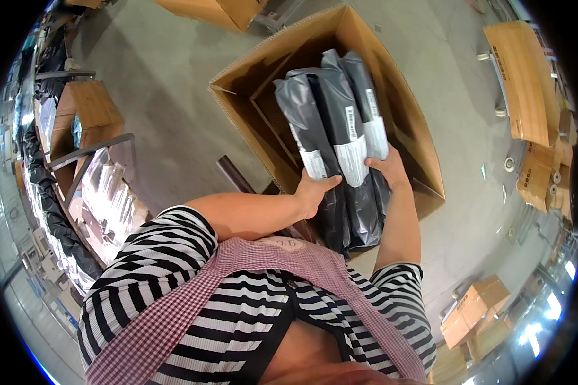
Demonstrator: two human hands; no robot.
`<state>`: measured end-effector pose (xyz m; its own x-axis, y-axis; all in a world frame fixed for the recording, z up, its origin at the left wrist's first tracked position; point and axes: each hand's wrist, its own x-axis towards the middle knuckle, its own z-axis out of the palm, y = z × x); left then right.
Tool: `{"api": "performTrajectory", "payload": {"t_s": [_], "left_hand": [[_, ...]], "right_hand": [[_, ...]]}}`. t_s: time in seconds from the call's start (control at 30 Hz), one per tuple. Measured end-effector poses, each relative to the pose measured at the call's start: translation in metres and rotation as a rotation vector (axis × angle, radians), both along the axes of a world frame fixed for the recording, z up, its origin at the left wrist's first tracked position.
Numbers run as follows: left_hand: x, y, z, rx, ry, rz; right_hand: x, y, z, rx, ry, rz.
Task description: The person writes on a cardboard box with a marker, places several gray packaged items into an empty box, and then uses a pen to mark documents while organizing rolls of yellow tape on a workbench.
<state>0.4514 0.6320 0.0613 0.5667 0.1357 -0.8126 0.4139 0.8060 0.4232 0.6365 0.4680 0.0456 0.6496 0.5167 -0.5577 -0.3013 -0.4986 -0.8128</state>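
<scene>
Dark plastic packages (332,109) side by side, clasped between left hand (313,194) at left edge and right hand (392,170) at right, thumbs on top, other fingers mostly hidden, over an open cardboard box (410,122)

The left hand (312,194) and right hand (393,169) clasp from opposite sides of the grip, left thumb (332,182) and right thumb (374,164) pointing inward on top. The left forearm (253,215) enters sideways from the grip's left; the right forearm (400,221) comes nearly straight from its near side.
</scene>
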Motion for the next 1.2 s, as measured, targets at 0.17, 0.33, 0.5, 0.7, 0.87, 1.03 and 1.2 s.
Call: {"api": "performTrajectory", "payload": {"t_s": [0.17,0.33,0.5,0.7,0.87,1.03,1.2], "left_hand": [[-0.009,-0.001,-0.008,0.018,0.185,-0.008],[-0.013,0.015,-0.008,-0.119,0.486,-0.430],[-0.034,0.065,0.058,0.340,-0.125,-1.183],[-0.067,0.116,0.064,1.453,-0.530,-1.503],[-0.067,0.109,0.064,1.368,-0.430,-1.549],[-0.073,0.112,0.059,1.371,-0.436,-1.607],[-0.076,0.117,0.052,1.413,-0.507,-1.661]], "right_hand": [[0.008,0.007,-0.053,0.019,-0.004,0.134],[-0.005,0.032,-0.112,-0.168,-0.123,0.259],[-0.067,0.060,-0.181,-0.722,-0.035,0.693],[-0.137,0.057,-0.242,-0.661,0.003,0.562],[-0.108,0.039,-0.260,-0.723,-0.145,0.375],[-0.033,0.033,-0.296,-0.747,-0.319,0.214],[0.017,0.038,-0.364,-0.757,-0.267,0.260]]}}
